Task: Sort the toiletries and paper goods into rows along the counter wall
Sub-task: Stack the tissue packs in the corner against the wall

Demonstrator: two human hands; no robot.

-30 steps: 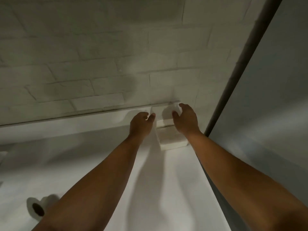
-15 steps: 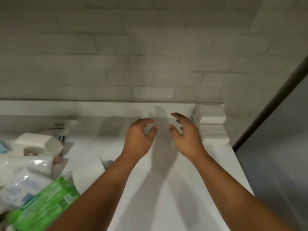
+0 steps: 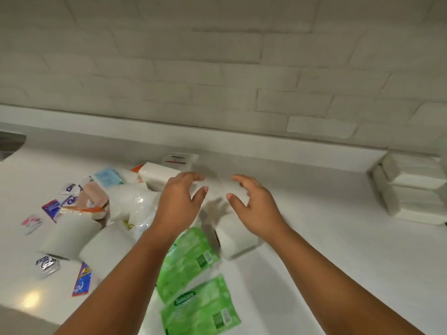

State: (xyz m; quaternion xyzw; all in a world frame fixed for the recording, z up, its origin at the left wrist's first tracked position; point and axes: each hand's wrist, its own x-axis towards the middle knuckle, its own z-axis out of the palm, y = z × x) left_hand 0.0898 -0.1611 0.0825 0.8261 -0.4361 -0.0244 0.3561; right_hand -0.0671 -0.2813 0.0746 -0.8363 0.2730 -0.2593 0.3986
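The left hand point(image 3: 179, 204) and right hand point(image 3: 256, 209) hover empty, fingers loosely curled, above a white paper pack point(image 3: 238, 243) on the worktop point(image 3: 338, 262) beside green packs point(image 3: 191, 259); it looks light and squashy, best clasped by its opposite sides.

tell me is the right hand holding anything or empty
Empty: the right hand hangs above the counter, fingers loosely curled, thumb apart, nothing between them.
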